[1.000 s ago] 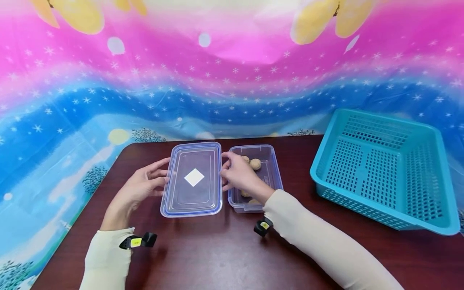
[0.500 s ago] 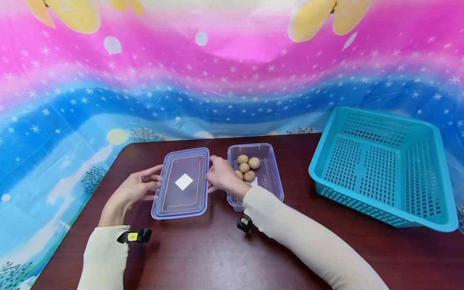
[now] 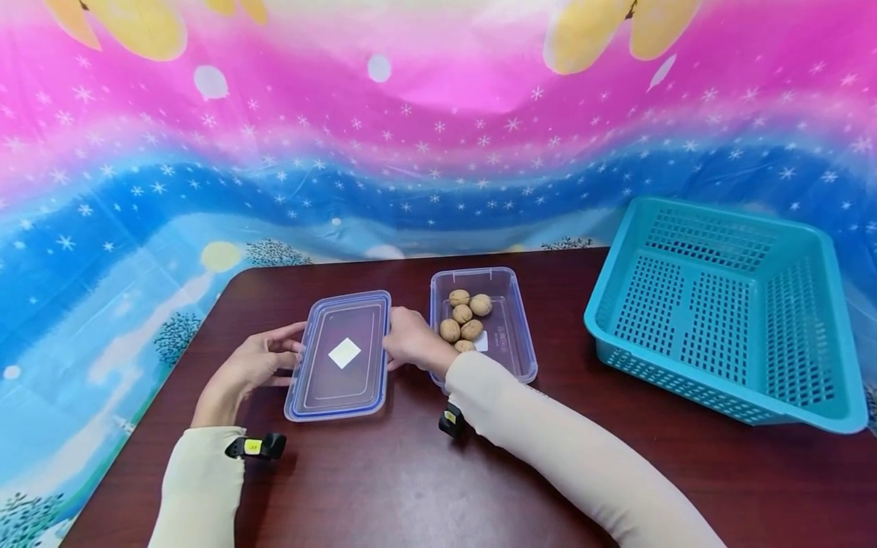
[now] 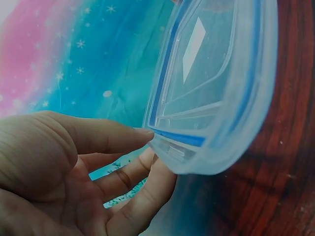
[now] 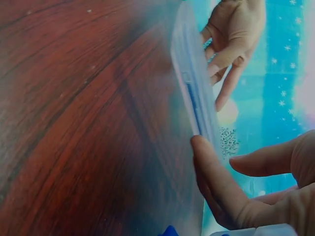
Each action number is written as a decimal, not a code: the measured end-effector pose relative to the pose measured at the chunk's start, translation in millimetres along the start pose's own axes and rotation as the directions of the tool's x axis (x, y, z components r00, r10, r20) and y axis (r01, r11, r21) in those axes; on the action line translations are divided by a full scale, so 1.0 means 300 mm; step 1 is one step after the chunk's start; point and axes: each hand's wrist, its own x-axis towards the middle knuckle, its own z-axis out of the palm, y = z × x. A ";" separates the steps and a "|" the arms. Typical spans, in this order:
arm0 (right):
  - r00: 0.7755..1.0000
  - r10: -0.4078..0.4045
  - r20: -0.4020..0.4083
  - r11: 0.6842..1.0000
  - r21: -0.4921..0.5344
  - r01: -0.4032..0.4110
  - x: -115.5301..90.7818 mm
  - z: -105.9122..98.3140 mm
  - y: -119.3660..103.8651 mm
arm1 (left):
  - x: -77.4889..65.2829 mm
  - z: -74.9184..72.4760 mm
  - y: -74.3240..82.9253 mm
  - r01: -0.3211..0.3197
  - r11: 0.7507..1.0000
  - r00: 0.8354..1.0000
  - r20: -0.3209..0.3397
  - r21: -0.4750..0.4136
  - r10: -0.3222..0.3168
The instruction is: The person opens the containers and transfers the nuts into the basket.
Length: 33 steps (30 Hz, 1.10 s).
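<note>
A clear plastic lid [image 3: 336,380] with a blue seal and a white diamond-shaped sticker is held low over the table, left of the matching clear container. My left hand [image 3: 255,367] pinches its left edge, thumb on top and fingers beneath in the left wrist view. At the right edge, my right hand [image 3: 413,339] holds the lid; the right wrist view has fingers [image 5: 216,172] under the edge and the thumb just above. The clear container [image 3: 524,342] stands uncovered on the table, with several walnuts [image 3: 462,314] and a white sticker visible in it.
A turquoise perforated basket [image 3: 685,320] stands at the right of the dark wooden table [image 3: 411,472]. Behind the table hangs a colourful printed cloth [image 3: 438,152]. My right forearm reaches across in front of the container.
Both hands have moved the lid left and down towards the table, away from the container. My right hand no longer covers the walnuts, and more of them show.
</note>
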 end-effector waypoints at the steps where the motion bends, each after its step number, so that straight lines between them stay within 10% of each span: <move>1: 1.000 0.010 0.011 1.000 0.011 -0.010 0.001 0.000 0.000 | 0.000 0.000 -0.003 0.001 1.000 1.000 -0.001 -0.003 -0.001; 15: 0.992 0.092 0.084 0.995 0.021 -0.095 0.014 -0.002 0.001 | 0.020 0.010 -0.029 0.075 0.997 0.994 -0.076 0.013 -0.074; 33: 0.995 0.058 0.083 0.988 -0.150 -0.045 -0.018 -0.039 -0.022 | 0.004 0.034 0.017 0.014 0.991 0.984 -0.177 0.130 0.009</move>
